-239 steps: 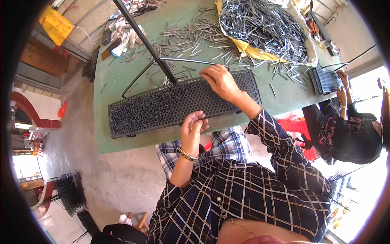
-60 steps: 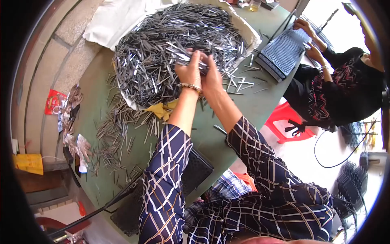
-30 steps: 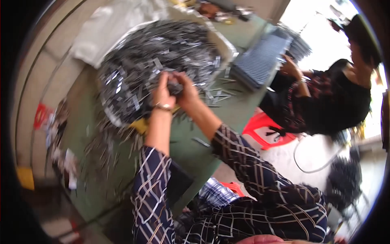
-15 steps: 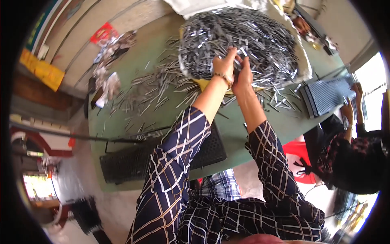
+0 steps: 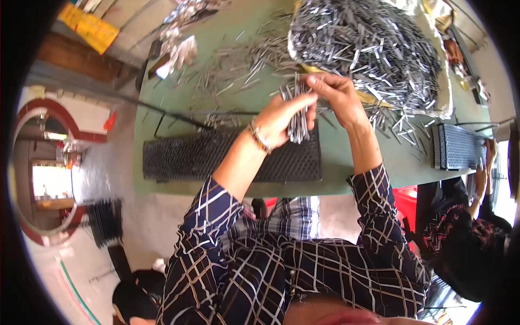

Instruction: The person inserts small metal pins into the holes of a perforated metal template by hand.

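A bundle of thin, silvery-grey metal strips (image 5: 297, 130) stands roughly upright in my left hand (image 5: 276, 120), whose fingers are wrapped round it. My right hand (image 5: 340, 97) is closed at the bundle's upper end, thumb and fingertips pinching strip ends there; exactly how many it grips is hidden. Both hands are above the far edge of a long black block with a honeycomb-like top (image 5: 189, 157), which lies along the table's near edge. Beyond my right hand is a big heap of the same loose strips (image 5: 374, 49) in a white sack (image 5: 445, 95).
Loose strips (image 5: 238, 62) are scattered over the green table (image 5: 336, 176). A thin black rod (image 5: 179, 115) runs behind the block. At the right, a co-worker's hands (image 5: 485, 162) touch a similar grey block (image 5: 460, 146). Crumpled wrappers (image 5: 181, 54) lie at the far left.
Both hands have come back from the strip heap toward me, and the left now shows a bundle of strips. The view has shifted, so the heap appears farther up and right.
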`<state>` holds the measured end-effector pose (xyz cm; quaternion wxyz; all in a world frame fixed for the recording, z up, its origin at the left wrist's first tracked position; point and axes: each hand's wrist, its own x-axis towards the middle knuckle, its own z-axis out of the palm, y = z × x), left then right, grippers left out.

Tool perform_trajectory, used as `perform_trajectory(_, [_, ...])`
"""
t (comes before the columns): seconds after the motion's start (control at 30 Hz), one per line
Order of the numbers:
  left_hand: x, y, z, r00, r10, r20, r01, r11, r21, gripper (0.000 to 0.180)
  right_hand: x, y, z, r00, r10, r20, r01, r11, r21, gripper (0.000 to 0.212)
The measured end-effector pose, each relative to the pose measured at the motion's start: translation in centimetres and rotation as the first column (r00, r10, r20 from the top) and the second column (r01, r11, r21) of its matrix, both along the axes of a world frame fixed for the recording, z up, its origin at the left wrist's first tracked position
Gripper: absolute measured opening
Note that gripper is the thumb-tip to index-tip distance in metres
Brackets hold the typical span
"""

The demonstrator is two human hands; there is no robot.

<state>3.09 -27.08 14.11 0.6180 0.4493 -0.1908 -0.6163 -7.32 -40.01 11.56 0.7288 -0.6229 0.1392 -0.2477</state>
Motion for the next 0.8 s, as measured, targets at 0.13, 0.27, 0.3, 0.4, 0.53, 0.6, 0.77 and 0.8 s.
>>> perform_trajectory(0.13, [-2.4, 8.8, -2.0, 0.992, 0.082, -0.101, -0.071, 0.991, 0.117, 0.031, -1.3, 6.8, -2.1, 0.988, 0.099, -0.123, -0.090, 0.993, 0.076, 0.031])
perform_trajectory(0.27, [-4.3, 15.1, -3.6, 0.967, 0.129, -0.221, -0.085, 0.976, 0.200, 0.034, -1.3, 11.5, -2.8, 0.984, 0.064, -0.166, -0.051, 0.995, 0.083, 0.027])
perform_trajectory(0.3, [-4.5, 16.2, -4.1, 0.954, 0.140, -0.265, -0.081, 0.972, 0.221, 0.033, -1.1, 12.3, -3.0, 0.983, -0.031, -0.183, 0.037, 0.999, 0.027, 0.026])
perform_trajectory(0.4, [-4.5, 19.0, -5.1, 0.923, 0.208, -0.323, -0.143, 0.966, 0.216, 0.029, -0.2, 14.3, -3.1, 0.974, -0.138, -0.178, 0.119, 0.986, -0.113, 0.026])
perform_trajectory(0.53, [-3.5, 21.5, -5.2, 0.923, 0.200, -0.329, -0.164, 0.977, 0.136, 0.025, 1.8, 17.3, -2.7, 0.976, -0.192, -0.104, 0.170, 0.967, -0.192, 0.023])
perform_trajectory(0.6, [-2.5, 22.6, -6.0, 0.933, 0.201, -0.298, -0.166, 0.976, 0.139, 0.024, 3.2, 18.6, -2.7, 0.969, -0.234, -0.082, 0.201, 0.935, -0.291, 0.022])
perform_trajectory(0.77, [-0.5, 24.3, -7.3, 0.939, 0.197, -0.281, -0.163, 0.977, 0.138, 0.021, 7.6, 20.1, -2.9, 0.955, -0.291, -0.067, 0.221, 0.839, -0.497, 0.021])
perform_trajectory(0.8, [-0.3, 24.3, -7.7, 0.937, 0.222, -0.268, -0.186, 0.971, 0.153, 0.019, 8.5, 20.1, -3.1, 0.954, -0.299, -0.034, 0.227, 0.788, -0.572, 0.021])
